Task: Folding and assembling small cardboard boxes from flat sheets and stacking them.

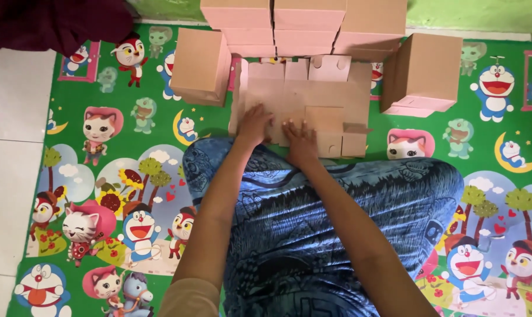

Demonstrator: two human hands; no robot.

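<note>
Cardboard (313, 100), a flat unfolded box blank, lies on the cartoon-printed mat (131, 176) just beyond the person's knees. Left hand (253, 124) and right hand (300, 144) press down on its near edge, fingers loosely spread, pinching nothing. Folded boxes (304, 23) are stacked behind it, with 1 more box at each side.

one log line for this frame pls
left hand: pressing flat cardboard blank | right hand: pressing same blank | finished boxes stacked behind | cartoon mat underneath
</note>
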